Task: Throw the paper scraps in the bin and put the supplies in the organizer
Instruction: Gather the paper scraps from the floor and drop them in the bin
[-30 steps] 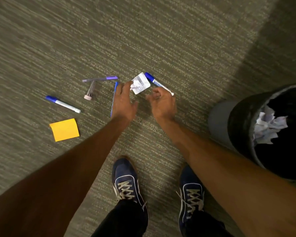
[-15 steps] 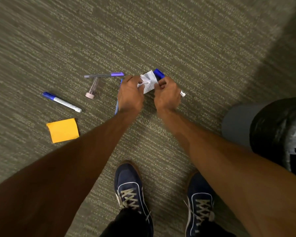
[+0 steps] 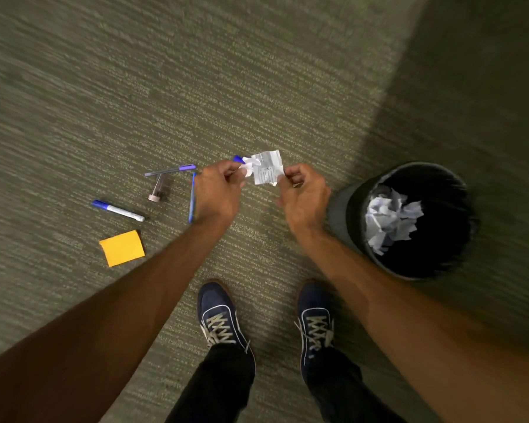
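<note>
A crumpled white paper scrap point(image 3: 265, 170) is held above the carpet between my left hand point(image 3: 217, 190) and my right hand point(image 3: 303, 195), each pinching one side. A black bin point(image 3: 351, 206) stands to the right of my right hand, with crumpled paper point(image 3: 390, 222) inside. On the carpet lie a blue-capped marker point(image 3: 118, 210), a purple-capped pen point(image 3: 170, 170), a blue pen point(image 3: 191, 196) partly behind my left hand, a small clear tube point(image 3: 158, 187) and a yellow sticky pad point(image 3: 122, 247). A blue marker tip point(image 3: 237, 159) peeks out behind the scrap. No organizer is in view.
My two feet in dark blue shoes point(image 3: 220, 315) stand on the grey-green carpet below the hands. A darker shadowed strip of floor point(image 3: 471, 87) runs along the right side.
Both hands took hold of the paper scrap and lifted it off the carpet, moving it right toward the bin. The view shifted so the bin's opening shows fully.
</note>
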The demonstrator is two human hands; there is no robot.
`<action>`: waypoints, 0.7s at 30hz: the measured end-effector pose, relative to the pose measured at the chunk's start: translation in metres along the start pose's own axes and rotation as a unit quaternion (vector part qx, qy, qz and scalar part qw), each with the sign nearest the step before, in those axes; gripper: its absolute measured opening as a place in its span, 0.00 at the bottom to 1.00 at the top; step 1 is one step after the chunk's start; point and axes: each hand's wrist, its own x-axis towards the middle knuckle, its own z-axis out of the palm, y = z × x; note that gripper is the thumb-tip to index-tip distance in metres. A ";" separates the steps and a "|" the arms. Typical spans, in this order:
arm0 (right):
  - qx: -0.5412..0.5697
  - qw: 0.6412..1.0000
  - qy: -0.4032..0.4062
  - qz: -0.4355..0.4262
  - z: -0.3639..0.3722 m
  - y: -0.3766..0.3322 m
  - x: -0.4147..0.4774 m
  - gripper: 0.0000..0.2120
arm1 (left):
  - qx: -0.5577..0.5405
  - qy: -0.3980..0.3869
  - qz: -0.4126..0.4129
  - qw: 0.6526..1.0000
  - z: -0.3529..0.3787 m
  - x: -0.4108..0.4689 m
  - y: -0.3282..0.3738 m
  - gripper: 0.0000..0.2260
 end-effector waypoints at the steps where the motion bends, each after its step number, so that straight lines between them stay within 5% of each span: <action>1: 0.011 1.000 0.003 0.007 -0.017 -0.004 -0.003 0.03 | -0.010 -0.010 0.002 1.000 0.001 -0.007 0.014 0.02; 12: 0.078 0.985 0.114 0.106 -0.186 0.010 -0.032 0.03 | -0.150 -0.141 -0.057 0.977 0.070 -0.108 0.142 0.07; 21: 0.077 0.972 0.134 0.179 -0.245 0.087 -0.029 0.03 | -0.147 -0.161 -0.167 0.962 0.173 -0.135 0.148 0.08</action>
